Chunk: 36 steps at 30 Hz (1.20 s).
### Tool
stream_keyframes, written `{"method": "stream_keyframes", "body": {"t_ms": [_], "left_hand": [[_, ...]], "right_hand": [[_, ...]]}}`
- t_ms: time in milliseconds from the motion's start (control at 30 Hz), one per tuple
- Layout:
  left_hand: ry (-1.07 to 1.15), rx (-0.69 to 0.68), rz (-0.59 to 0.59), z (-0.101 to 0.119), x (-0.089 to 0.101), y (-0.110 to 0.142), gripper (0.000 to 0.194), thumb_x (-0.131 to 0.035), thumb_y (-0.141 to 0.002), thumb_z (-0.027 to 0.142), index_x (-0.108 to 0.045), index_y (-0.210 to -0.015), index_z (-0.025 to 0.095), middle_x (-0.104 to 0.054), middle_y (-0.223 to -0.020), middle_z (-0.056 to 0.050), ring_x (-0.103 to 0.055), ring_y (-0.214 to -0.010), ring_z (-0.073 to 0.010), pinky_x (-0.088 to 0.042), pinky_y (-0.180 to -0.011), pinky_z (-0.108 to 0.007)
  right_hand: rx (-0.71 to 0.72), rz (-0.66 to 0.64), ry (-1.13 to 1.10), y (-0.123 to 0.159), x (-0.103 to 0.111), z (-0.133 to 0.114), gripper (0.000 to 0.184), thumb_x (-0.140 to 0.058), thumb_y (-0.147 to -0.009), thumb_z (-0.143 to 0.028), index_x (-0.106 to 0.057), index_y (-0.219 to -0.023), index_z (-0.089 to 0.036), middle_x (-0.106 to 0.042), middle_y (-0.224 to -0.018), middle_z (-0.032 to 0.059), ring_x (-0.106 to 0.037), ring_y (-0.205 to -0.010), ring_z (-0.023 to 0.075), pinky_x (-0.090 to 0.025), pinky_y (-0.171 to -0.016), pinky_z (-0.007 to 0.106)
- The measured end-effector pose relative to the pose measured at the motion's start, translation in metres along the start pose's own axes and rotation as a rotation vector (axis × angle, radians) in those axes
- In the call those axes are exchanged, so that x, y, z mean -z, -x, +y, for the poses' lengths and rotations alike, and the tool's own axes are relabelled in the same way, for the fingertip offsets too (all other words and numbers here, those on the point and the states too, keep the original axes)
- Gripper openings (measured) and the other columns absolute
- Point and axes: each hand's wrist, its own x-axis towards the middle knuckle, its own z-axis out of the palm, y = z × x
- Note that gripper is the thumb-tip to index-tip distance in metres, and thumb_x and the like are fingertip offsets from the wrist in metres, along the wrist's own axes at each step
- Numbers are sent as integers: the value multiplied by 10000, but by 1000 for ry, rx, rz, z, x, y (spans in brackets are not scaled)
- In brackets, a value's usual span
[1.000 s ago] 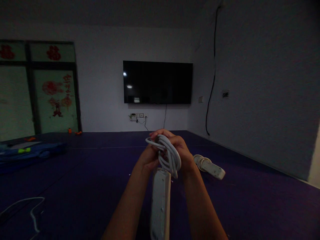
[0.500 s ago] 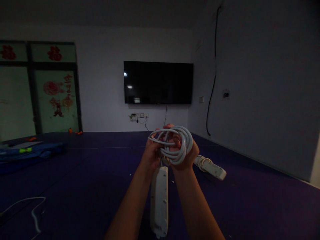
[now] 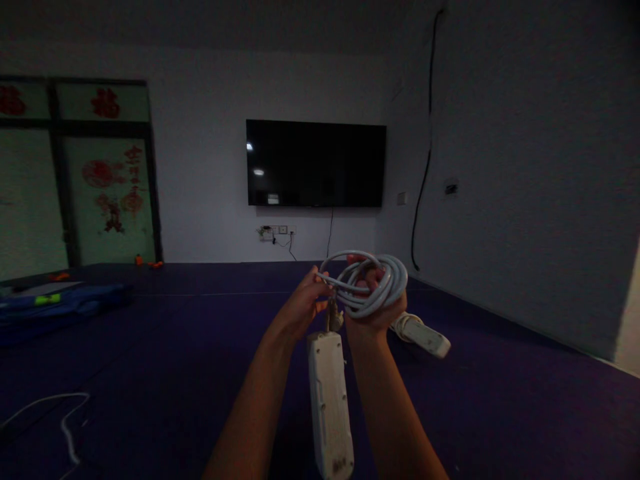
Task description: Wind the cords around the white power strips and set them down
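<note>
A light grey cord [image 3: 395, 283] is gathered in several loops. My right hand [image 3: 375, 313] is closed around this coil, its fingers curled through the middle. At the coil's left side, my left hand [image 3: 303, 303] pinches a strand of the same cord between thumb and fingers. A white power strip [image 3: 331, 407] hangs below and between my hands, its screwed back facing me. Just above its top end dangles what looks like a plug [image 3: 335, 320], partly in shadow.
A second power strip [image 3: 425, 337], wrapped in its own cord, lies on the purple floor [image 3: 480, 400] at right. A loose white cord [image 3: 67, 427] lies front left, blue cloth [image 3: 85, 303] beyond it. A television [image 3: 317, 163] hangs on the far wall.
My right hand has moved right with the coil, and my left hand has drawn apart from it, still on a strand. The hanging power strip has swung slightly right.
</note>
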Motion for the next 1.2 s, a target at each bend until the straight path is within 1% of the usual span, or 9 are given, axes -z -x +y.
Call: {"method": "stream_keyframes", "body": {"t_ms": [100, 200, 333, 467, 600, 733, 867, 1000, 1200], "left_hand": [[-141, -240, 49, 15, -2, 16, 739, -723, -641, 275, -432, -1319, 283, -405, -1436, -84, -328, -1340, -283, -343, -1017, -424], [-402, -528, 20, 25, -14, 32, 954, -832, -527, 271, -380, -1367, 302, -333, -1479, -81, -236, -1377, -304, -226, -1094, -458], [-534, -718, 72, 25, -26, 34, 530, -763, -644, 261, -601, -1148, 278, -523, -1321, -64, -421, -1262, -268, -273, -1085, -425], [-453, -727, 187, 23, -15, 20, 234, -623, -787, 273, -662, -1015, 237, -629, -1142, -66, -557, -1091, -215, -386, -999, -357], [-224, -552, 336, 19, 8, 6, 297, -570, -814, 296, -619, -1098, 225, -647, -1060, -60, -608, -974, -184, -471, -863, -310], [-124, -364, 323, 5, 24, -8, 410, -582, -745, 167, -577, -1152, 212, -647, -1034, -52, -627, -922, -173, -499, -801, -316], [-403, -518, 259, -2, 23, -13, 406, -493, -763, 95, -613, -1133, 214, -640, -1141, -72, -577, -1075, -191, -401, -981, -405], [-746, -777, 159, 9, 13, 0, 317, -530, -803, 167, -657, -1070, 281, -561, -1312, -21, -370, -1315, -214, -195, -1105, -482], [-1070, -767, 132, 23, 3, 18, 297, -664, -760, 352, -643, -1056, 325, -624, -1229, -16, -345, -1333, -260, -6, -1112, -537]], "right_hand": [[115, 108, 97, 5, -4, 0, 210, -445, -765, -326, -599, -678, -211, -603, -698, 20, -605, -678, 178, -478, -594, 300], [160, -16, 330, 11, -7, 0, 184, -465, -756, -250, -627, -679, -209, -592, -749, 21, -557, -684, 166, -445, -615, 286], [186, -188, 455, 12, -10, 4, 242, -431, -758, -227, -551, -549, -207, -571, -821, 33, -529, -769, 168, -439, -682, 285], [49, -167, 231, 8, -15, 14, 144, -457, -707, -241, -574, -641, -190, -547, -894, 42, -514, -742, 150, -439, -693, 281], [-65, -177, 31, 4, -20, 11, 264, -439, -678, -264, -614, -869, -209, -529, -770, 18, -482, -642, 143, -444, -771, 329], [-118, -223, -30, 2, -20, -8, 309, -420, -723, -318, -624, -934, -221, -570, -834, 48, -541, -873, 199, -424, -856, 376], [-100, -277, 8, -2, -16, -19, 316, -385, -798, -357, -633, -953, -237, -594, -988, 69, -506, -1090, 227, -398, -903, 402], [-68, -314, 109, -8, -9, -20, 369, -350, -846, -401, -609, -1060, -249, -594, -1088, 73, -508, -1102, 225, -393, -911, 412], [-79, -395, 201, -5, -12, -24, 328, -401, -826, -423, -661, -914, -243, -564, -1227, 44, -556, -985, 209, -415, -892, 397]]}}
